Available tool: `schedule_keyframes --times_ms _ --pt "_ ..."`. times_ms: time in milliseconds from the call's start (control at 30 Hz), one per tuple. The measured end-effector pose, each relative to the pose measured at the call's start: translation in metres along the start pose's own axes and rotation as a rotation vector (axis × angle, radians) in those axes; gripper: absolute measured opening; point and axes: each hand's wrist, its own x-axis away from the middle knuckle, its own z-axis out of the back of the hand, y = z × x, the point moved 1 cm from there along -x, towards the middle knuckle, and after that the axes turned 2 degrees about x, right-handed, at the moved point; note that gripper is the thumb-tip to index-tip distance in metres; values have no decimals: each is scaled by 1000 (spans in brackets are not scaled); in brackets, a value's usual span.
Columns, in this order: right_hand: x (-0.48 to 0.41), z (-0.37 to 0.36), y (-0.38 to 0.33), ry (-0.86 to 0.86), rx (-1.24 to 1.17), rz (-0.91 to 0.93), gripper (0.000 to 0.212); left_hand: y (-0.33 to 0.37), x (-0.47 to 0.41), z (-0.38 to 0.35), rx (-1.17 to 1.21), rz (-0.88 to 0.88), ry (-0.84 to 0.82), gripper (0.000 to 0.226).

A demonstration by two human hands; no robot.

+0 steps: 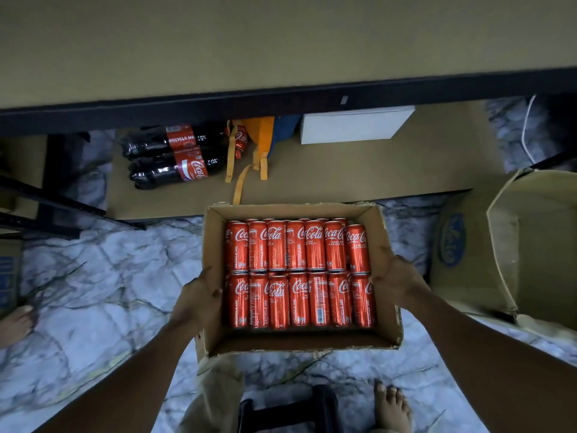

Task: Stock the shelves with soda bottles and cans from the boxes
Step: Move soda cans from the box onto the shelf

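So both hands are on the cardboard box [214, 242] of Coke cans [296, 248]. The left hand [196, 303] grips the left wall with the thumb hooked over the rim to the inside. The right hand [395, 276] clamps the right wall the same way. I honestly can't tell if the box is lifted or sitting on something.

The cans lie on their sides in two rows across the box. They're packed tight from the far wall down, with a bare strip of cardboard along the near wall.

The box sits over the marble floor [109, 276], just in front of the low shelf [343, 170]. On that shelf, near its left end, two big cola bottles [175, 157] lie side by side. Next to them is a bag with orange straps [265, 132], and a white box [356, 125] sits toward the back. The upper shelf [249, 42] fills the top of the view.

An open cardboard box [505, 245] stands on the floor to the right. A bare foot [393, 407] and a dark stool [287, 407] are at the bottom edge.
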Motion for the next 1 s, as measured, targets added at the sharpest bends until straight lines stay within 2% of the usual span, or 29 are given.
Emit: schedule_keyframes --times_ms 67,167,333,533,667,800,933,1000 --pt "16 10 -12 -1 -44 42 61 14 16 11 20 -70 -20 44" --pt "38 21 -37 -16 -31 104 71 32 28 20 87 -211 -14 46" --pt "69 23 -83 -13 5 164 78 51 38 32 319 -277 18 46" --pt "53 -4 -104 -2 -185 24 75 21 16 20 521 -117 -86 42" --pt "14 -30 -101 6 -313 -88 72 -1 -18 6 407 -44 -92 41" --pt "-41 -55 -86 -22 -300 -114 72 -10 -67 -21 271 -33 -148 47" --pt "-95 -66 -72 26 -256 -159 62 -3 -114 -52 308 28 -112 57" --pt "-120 -72 -65 20 -247 -196 64 1 -136 -66 323 85 -68 62"
